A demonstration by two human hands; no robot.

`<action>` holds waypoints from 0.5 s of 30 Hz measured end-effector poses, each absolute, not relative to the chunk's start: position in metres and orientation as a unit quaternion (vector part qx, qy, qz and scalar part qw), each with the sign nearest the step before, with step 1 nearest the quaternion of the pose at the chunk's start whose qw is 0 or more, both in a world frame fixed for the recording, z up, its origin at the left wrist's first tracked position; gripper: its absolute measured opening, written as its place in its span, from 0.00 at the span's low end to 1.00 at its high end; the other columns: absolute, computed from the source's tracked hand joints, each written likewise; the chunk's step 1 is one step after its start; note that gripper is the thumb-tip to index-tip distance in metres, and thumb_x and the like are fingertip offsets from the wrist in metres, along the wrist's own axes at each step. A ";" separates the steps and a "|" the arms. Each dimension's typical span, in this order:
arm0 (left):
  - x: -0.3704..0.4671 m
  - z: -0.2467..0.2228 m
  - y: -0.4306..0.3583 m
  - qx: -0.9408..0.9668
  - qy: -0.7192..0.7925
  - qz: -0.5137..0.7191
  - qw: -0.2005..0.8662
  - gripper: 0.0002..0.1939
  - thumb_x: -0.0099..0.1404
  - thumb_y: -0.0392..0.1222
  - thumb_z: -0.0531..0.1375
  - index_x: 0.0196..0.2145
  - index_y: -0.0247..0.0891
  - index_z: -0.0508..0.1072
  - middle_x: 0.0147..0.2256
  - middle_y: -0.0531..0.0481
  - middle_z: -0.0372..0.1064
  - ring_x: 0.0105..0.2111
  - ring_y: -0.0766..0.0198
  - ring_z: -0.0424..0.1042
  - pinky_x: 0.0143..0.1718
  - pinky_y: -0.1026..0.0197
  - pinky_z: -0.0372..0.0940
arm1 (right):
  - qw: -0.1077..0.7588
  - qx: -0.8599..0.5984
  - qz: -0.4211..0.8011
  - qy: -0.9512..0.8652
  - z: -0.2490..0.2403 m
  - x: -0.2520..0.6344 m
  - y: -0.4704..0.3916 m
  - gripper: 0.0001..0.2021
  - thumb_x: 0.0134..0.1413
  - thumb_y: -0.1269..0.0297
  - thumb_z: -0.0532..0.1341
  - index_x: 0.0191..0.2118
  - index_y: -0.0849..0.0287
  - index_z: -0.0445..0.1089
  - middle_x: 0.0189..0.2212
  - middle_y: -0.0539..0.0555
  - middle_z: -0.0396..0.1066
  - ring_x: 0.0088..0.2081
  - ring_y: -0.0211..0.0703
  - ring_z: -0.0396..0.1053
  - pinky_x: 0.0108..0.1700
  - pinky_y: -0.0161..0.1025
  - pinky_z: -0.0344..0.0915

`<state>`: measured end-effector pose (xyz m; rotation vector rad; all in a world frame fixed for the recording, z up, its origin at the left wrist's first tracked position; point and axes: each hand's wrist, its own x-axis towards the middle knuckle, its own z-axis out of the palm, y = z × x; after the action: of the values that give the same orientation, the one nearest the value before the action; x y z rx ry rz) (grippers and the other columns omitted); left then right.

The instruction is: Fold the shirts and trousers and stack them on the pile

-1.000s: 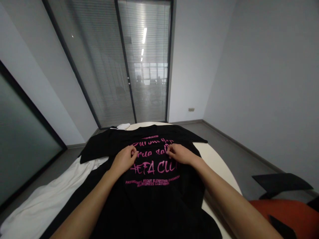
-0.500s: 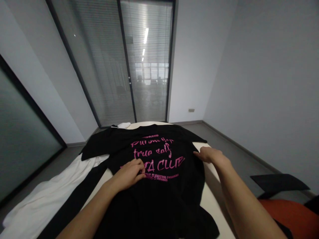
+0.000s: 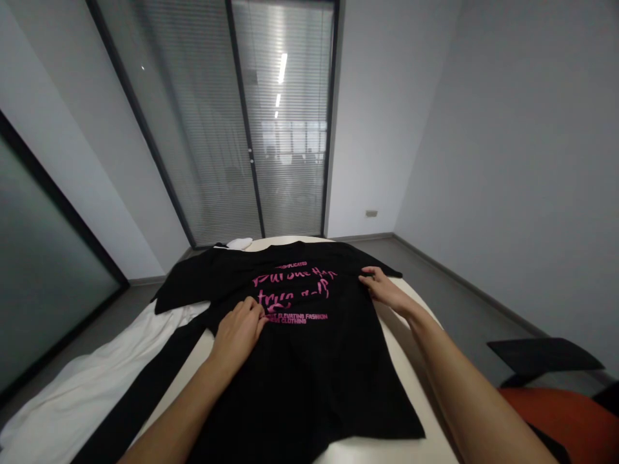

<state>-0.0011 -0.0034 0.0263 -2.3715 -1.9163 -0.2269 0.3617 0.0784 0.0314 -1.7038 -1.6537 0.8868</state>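
Note:
A black T-shirt (image 3: 309, 380) with pink lettering lies spread over the table, its neck end away from me and its sleeves out to both sides. My left hand (image 3: 240, 327) is closed on the shirt at the left of the lettering, fingertips pinching the cloth. A fold there hides part of the print. At the shirt's right side, just below the right sleeve, my right hand (image 3: 387, 291) rests with its fingers apart, the tips touching the cloth.
White cloth (image 3: 116, 361) and a black strip of fabric hang along the table's left side. A small white item (image 3: 240, 244) lies at the far edge of the pale table (image 3: 411, 380). An orange-seated chair (image 3: 556, 419) stands at the right. Beyond are glass partitions with blinds.
My left hand has shifted slightly left and up, and the cloth has bunched, covering a large line of lettering. My right hand has moved up and left along the shirt's edge. The hem has drawn away from me.

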 end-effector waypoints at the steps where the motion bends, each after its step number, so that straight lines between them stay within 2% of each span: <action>1: -0.002 0.026 -0.003 -0.767 -0.636 -0.078 0.045 0.06 0.71 0.41 0.56 0.38 0.39 0.72 0.43 0.46 0.67 0.43 0.56 0.69 0.41 0.57 0.64 | 0.308 -0.603 0.377 -0.632 0.033 0.361 0.075 0.27 0.63 0.57 0.54 0.64 0.57 0.49 0.49 0.59 0.70 0.43 0.43 0.72 0.39 0.36 0.68; 4: -0.002 0.027 -0.003 -0.763 -0.634 -0.112 0.057 0.04 0.69 0.39 0.58 0.37 0.39 0.72 0.43 0.45 0.66 0.43 0.55 0.68 0.43 0.56 0.64 | 0.291 -0.524 0.440 -0.669 0.034 0.363 0.068 0.40 0.55 0.66 0.60 0.69 0.52 0.38 0.61 0.62 0.61 0.54 0.45 0.68 0.46 0.38 0.69; 6: 0.002 0.033 -0.008 -0.779 -0.605 -0.160 0.045 0.04 0.69 0.39 0.58 0.37 0.39 0.72 0.42 0.46 0.67 0.43 0.56 0.68 0.45 0.56 0.63 | 0.278 -0.518 0.414 -0.695 0.032 0.366 0.070 0.43 0.53 0.70 0.60 0.70 0.53 0.39 0.64 0.64 0.57 0.62 0.49 0.61 0.54 0.43 0.66; 8: 0.009 0.042 -0.019 -0.816 -0.543 -0.198 -0.017 0.04 0.70 0.41 0.58 0.38 0.40 0.71 0.41 0.48 0.68 0.42 0.58 0.69 0.45 0.58 0.62 | 0.273 -0.527 0.373 -0.713 0.027 0.369 0.076 0.40 0.53 0.72 0.60 0.70 0.55 0.44 0.64 0.64 0.58 0.65 0.50 0.56 0.60 0.46 0.61; 10: 0.018 0.052 -0.035 -0.864 -0.455 -0.178 -0.120 0.06 0.68 0.45 0.62 0.39 0.41 0.71 0.38 0.53 0.69 0.39 0.62 0.70 0.42 0.60 0.62 | 0.264 -0.544 0.338 -0.722 0.021 0.371 0.082 0.37 0.54 0.73 0.60 0.69 0.57 0.49 0.62 0.64 0.60 0.64 0.50 0.59 0.61 0.46 0.60; 12: 0.029 0.057 -0.051 -0.897 -0.381 -0.121 -0.189 0.14 0.61 0.51 0.68 0.40 0.44 0.71 0.37 0.56 0.71 0.37 0.63 0.70 0.40 0.61 0.61 | 0.245 -0.570 0.305 -0.722 0.018 0.373 0.085 0.35 0.55 0.72 0.61 0.68 0.58 0.51 0.59 0.64 0.64 0.59 0.49 0.64 0.59 0.45 0.62; 15: 0.042 0.056 -0.066 -0.913 -0.352 -0.058 -0.198 0.22 0.53 0.54 0.72 0.41 0.44 0.72 0.38 0.56 0.73 0.39 0.60 0.71 0.41 0.59 0.60 | 0.214 -0.605 0.263 -0.720 0.018 0.374 0.085 0.33 0.57 0.65 0.63 0.66 0.60 0.53 0.52 0.63 0.69 0.51 0.49 0.70 0.53 0.43 0.65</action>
<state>0.0417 -0.0665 0.0555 -3.2981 -1.2697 -0.2083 0.3738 0.0850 0.0176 -1.6781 -1.9984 0.7286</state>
